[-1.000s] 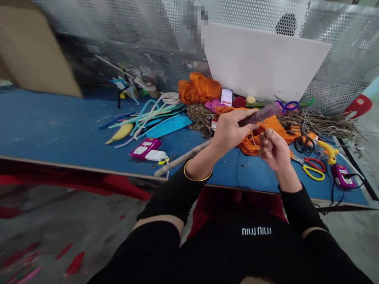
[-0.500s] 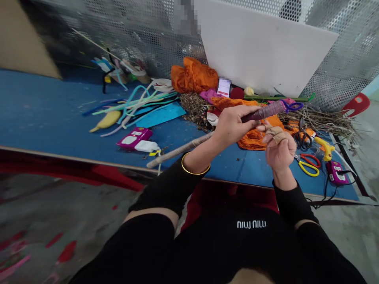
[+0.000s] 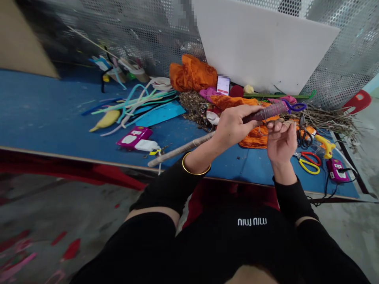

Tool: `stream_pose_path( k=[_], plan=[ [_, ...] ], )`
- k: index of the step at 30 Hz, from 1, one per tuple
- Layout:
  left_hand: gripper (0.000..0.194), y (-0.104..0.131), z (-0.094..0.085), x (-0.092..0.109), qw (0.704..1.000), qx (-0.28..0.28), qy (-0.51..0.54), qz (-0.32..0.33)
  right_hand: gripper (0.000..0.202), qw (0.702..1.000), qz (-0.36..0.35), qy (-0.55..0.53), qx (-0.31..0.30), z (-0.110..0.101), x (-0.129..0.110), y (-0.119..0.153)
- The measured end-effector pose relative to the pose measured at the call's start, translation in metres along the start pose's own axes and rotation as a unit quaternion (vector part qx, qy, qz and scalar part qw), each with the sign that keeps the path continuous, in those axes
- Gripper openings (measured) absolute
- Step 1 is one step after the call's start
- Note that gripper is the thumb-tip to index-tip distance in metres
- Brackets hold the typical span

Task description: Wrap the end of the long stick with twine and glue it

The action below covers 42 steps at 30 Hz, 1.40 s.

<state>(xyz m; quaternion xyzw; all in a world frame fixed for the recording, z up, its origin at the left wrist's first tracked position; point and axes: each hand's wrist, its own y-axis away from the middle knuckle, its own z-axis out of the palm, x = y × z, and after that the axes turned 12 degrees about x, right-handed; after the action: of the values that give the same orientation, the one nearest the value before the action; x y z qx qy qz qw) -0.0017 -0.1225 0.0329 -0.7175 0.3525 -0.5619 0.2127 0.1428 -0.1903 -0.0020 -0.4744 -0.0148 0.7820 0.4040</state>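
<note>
My left hand point(image 3: 233, 124) is wrapped round a long wrapped stick point(image 3: 183, 149), whose far part is purple and ends in a purple loop point(image 3: 297, 106). The pale end of the stick slants down to the left, over the table edge. Just right of it, under the purple part, my right hand point(image 3: 281, 140) is raised with its palm up and its fingers curled. A thin brown strand shows at those fingertips, near the stick. Crumpled orange material point(image 3: 253, 140) lies behind both hands.
On the blue table point(image 3: 74, 136) lie pipe cleaners, a yellow banana shape point(image 3: 106, 119), a purple device point(image 3: 134, 138), scissors point(image 3: 309, 161), a yellow glue gun point(image 3: 325, 146) and dry twigs point(image 3: 331, 118). A white board point(image 3: 266, 47) leans behind.
My right hand has turned and its fingers have risen closer to the purple part of the stick. My left hand keeps its hold on the stick, almost unmoved.
</note>
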Motion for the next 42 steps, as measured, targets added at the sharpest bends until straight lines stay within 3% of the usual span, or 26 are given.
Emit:
stream_pose_path(
  k=[9,14,18,21,26,29,35,38,42],
  plan=[
    [0.048,0.001,0.001,-0.001,0.999,-0.021,0.005,0.024,0.057,0.989,0.128,-0.06,-0.053,0.003,-0.004,0.014],
    [0.033,0.003,0.002,0.002,1.0,0.007,-0.007,-0.013,0.053,0.969,0.199,-0.14,-0.037,-0.008,0.004,0.005],
    [0.033,0.01,0.005,0.003,0.995,-0.03,0.063,-0.065,0.046,0.935,0.293,-0.199,-0.021,-0.025,0.022,-0.01],
    [0.029,0.019,0.008,0.001,0.985,-0.069,0.134,-0.089,0.048,0.923,0.346,-0.167,-0.008,-0.032,0.033,-0.022],
    [0.024,0.034,0.009,0.001,0.974,-0.122,0.151,-0.114,0.052,0.919,0.37,-0.126,-0.05,-0.028,0.033,-0.039],
    [0.024,0.04,0.008,0.002,0.974,-0.153,0.127,-0.111,0.046,0.909,0.395,-0.106,-0.075,-0.021,0.029,-0.045],
    [0.02,0.048,-0.001,-0.001,0.98,-0.188,0.007,-0.067,0.041,0.855,0.503,-0.039,-0.117,-0.006,0.028,-0.048],
    [0.021,0.048,-0.006,-0.004,0.976,-0.207,-0.035,-0.065,0.042,0.851,0.5,-0.002,-0.162,0.003,0.025,-0.047],
    [0.021,0.045,-0.01,-0.008,0.972,-0.219,-0.025,-0.081,0.043,0.89,0.373,0.047,-0.259,0.011,0.013,-0.045]
  ],
)
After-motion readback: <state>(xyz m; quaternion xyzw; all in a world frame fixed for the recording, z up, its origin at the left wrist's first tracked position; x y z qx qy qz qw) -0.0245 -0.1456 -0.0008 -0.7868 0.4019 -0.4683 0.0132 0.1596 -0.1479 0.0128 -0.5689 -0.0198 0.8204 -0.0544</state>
